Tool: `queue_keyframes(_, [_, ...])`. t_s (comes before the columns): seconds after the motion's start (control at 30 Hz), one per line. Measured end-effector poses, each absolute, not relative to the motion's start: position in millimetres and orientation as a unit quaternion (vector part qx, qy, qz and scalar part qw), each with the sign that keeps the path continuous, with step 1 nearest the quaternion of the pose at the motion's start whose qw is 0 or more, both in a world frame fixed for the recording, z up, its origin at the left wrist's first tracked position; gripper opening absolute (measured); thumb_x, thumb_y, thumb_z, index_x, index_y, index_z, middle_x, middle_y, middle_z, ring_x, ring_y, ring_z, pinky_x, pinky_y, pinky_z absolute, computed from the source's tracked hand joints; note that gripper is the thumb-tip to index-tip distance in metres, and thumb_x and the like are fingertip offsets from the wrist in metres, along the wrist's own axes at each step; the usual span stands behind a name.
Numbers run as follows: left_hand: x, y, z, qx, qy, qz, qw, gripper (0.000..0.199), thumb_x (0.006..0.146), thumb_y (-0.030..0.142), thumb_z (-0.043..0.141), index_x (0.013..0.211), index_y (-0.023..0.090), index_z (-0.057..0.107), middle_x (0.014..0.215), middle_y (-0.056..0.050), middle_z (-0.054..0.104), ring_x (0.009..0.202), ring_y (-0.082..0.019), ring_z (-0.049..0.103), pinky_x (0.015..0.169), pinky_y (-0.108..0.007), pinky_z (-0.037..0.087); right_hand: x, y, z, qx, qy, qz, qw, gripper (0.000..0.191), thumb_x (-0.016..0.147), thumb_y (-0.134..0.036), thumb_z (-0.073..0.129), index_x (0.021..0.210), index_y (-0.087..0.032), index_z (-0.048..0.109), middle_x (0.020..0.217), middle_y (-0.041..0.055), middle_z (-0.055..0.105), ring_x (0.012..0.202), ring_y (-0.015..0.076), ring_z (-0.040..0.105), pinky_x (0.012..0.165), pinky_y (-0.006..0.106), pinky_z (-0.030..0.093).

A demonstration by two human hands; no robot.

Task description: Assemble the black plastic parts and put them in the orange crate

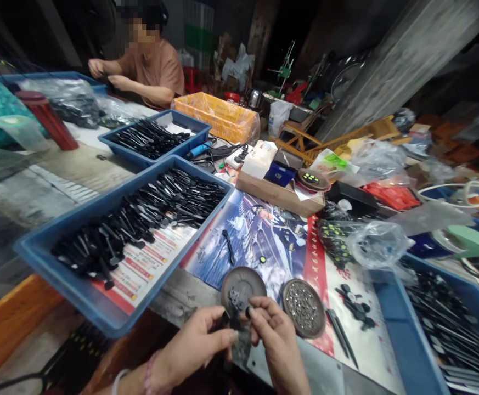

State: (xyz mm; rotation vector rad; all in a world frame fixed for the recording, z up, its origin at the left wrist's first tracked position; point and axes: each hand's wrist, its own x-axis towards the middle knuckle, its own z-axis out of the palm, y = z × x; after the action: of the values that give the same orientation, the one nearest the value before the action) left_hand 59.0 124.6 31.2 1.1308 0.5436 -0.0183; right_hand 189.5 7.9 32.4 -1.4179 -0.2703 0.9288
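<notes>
My left hand (196,343) is closed around a dark, slim black part (221,321), mostly hidden by the fingers. Close beside it, my right hand (276,340) pinches a small black piece (248,312) between thumb and forefinger. Just beyond the hands sits a brown round dish (252,276) holding small dark pieces (235,299). Right of it a second dish (287,317) is filled with small shiny metal bits (304,307). A single black handle-like part (228,247) lies on the printed poster (210,255).
On the left, a blue tray (118,323) holds many black parts (136,211), with a similar tray (200,134) behind. Another blue bin (401,323) stands right. Black tweezers-like pieces (341,336) lie nearby. A co-worker (161,71) sits across the table.
</notes>
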Motion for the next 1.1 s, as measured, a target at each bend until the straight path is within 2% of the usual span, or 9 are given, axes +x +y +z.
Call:
queue_keyframes(0.2, [58,120,33,0.546,0.259,-0.011,0.796,0.032,0.085,0.035,0.062,0.106,0.012,0.063,0.066,0.001,0.063,0.043,-0.004,0.038,0.039,-0.017,0.024,185,-2,32,-0.605,-0.124,0.417,0.667,0.035,0.08,-0.047,0.073,0.087,-0.017,0.058,0.06,-0.0019,0.06,0.052,0.0089,0.05,0.052,0.019,0.04])
queue_keyframes(0.3, [58,118,35,0.552,0.257,-0.005,0.793,0.024,0.084,0.031,0.061,0.099,0.012,0.063,0.067,0.0,0.063,0.046,-0.005,0.042,0.041,-0.017,0.027,187,-8,30,-0.607,-0.13,0.409,0.669,0.034,0.081,-0.048,0.072,0.086,-0.018,0.059,0.069,-0.0011,0.06,0.057,0.0101,0.05,0.052,0.02,0.04])
queue_keyframes(0.4, [60,116,37,0.558,0.262,-0.011,0.787,0.018,0.084,0.03,0.061,0.088,0.012,0.06,0.065,0.001,0.063,0.044,-0.005,0.039,0.039,-0.016,0.025,188,-14,29,-0.617,-0.152,0.396,0.664,0.031,0.085,-0.047,0.069,0.085,-0.018,0.06,0.065,-0.0034,0.053,0.058,0.0101,0.047,0.054,0.02,0.04])
queue_keyframes(0.5, [62,115,39,0.563,0.256,-0.027,0.785,0.018,0.084,0.031,0.061,0.089,0.013,0.06,0.065,0.001,0.064,0.041,-0.004,0.038,0.037,-0.015,0.025,187,-18,29,-0.62,-0.171,0.396,0.655,0.028,0.088,-0.046,0.065,0.085,-0.018,0.06,0.064,-0.004,0.05,0.057,0.0095,0.045,0.055,0.021,0.038])
queue_keyframes(0.87, [65,118,49,0.569,0.244,-0.063,0.783,0.021,0.081,0.033,0.065,0.087,0.013,0.062,0.062,0.001,0.064,0.04,-0.004,0.039,0.036,-0.015,0.025,186,-19,43,-0.633,-0.19,0.419,0.622,0.029,0.087,-0.043,0.066,0.078,-0.017,0.06,0.065,-0.0033,0.05,0.055,0.0092,0.044,0.052,0.021,0.036])
queue_keyframes(1.1, [66,119,54,0.598,0.248,-0.075,0.759,0.012,0.08,0.025,0.062,0.081,0.014,0.059,0.061,0.003,0.061,0.048,-0.007,0.045,0.045,-0.017,0.033,180,-15,49,-0.703,-0.283,0.363,0.542,0.027,0.092,-0.041,0.057,0.077,-0.018,0.06,0.068,-0.0001,0.057,0.06,0.0133,0.049,0.056,0.023,0.04])
